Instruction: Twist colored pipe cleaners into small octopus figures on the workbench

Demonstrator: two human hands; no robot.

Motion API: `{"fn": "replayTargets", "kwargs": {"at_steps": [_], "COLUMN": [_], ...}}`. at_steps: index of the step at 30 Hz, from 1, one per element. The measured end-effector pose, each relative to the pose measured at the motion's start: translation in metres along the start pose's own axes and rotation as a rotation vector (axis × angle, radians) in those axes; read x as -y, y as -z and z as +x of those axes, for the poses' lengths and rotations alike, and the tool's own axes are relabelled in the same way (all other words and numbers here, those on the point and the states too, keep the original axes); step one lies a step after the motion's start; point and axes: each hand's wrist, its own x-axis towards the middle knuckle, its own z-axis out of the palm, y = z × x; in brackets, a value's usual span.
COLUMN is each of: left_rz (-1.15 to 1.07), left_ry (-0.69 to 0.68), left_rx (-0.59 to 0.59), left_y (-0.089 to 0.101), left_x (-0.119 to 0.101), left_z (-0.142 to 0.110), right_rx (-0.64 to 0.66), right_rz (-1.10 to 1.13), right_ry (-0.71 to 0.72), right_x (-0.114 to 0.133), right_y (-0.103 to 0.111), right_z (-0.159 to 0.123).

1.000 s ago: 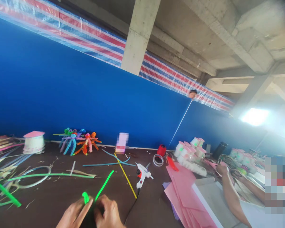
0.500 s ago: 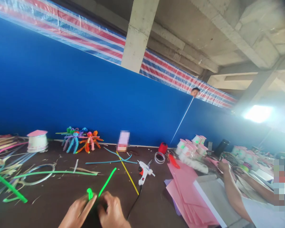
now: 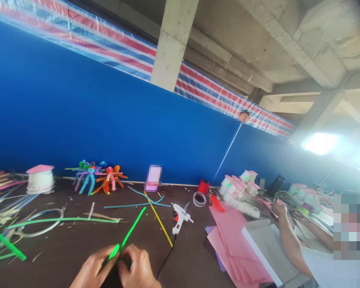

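Near the front edge of the view, my left hand (image 3: 93,265) and my right hand (image 3: 138,265) are close together with fingers bent. Between them they grip a bright green pipe cleaner (image 3: 134,226). One straight length rises up and right from between the hands; a short thick green end (image 3: 114,251) pokes out over the left fingers. My fingertips are partly hidden, so how the stem is bent there does not show. Beyond the hands lie a yellow pipe cleaner (image 3: 160,223), blue pipe cleaners (image 3: 123,207) and a white glue gun (image 3: 180,218).
Small pipe-cleaner figures (image 3: 87,180) stand by the blue partition (image 3: 108,120). A stack of paper cups (image 3: 40,181) and a green strip (image 3: 69,219) are at left. Pink sheets (image 3: 228,240) lie at right, beside a co-worker's arm (image 3: 289,240).
The short green end at my left hand has gone from a curled shape to a straighter one leaning right. Both hands stay close together; the whole view has shifted slightly.
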Motion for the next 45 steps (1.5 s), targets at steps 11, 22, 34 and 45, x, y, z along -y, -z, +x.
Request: {"fn": "replayTargets", "kwargs": {"at_steps": [11, 22, 34, 45], "left_rz": [-0.053, -0.024, -0.010, -0.062], "left_ry": [0.008, -0.020, 0.095, 0.051], "left_rx": [-0.027, -0.072, -0.081, 0.040], "left_y": [-0.003, -0.007, -0.002, -0.002], "left_x": [0.006, 0.010, 0.008, 0.000], "left_z": [-0.002, -0.004, 0.000, 0.003], "right_rx": [-0.013, -0.057, -0.038, -0.101], "right_rz": [0.024, 0.059, 0.184, 0.224], "right_ry": [-0.020, 0.009, -0.033, -0.028], "right_x": [0.003, -0.003, 0.000, -0.011], "right_y": [0.000, -0.003, 0.004, -0.007], "right_z": [0.000, -0.001, 0.006, 0.004]}}
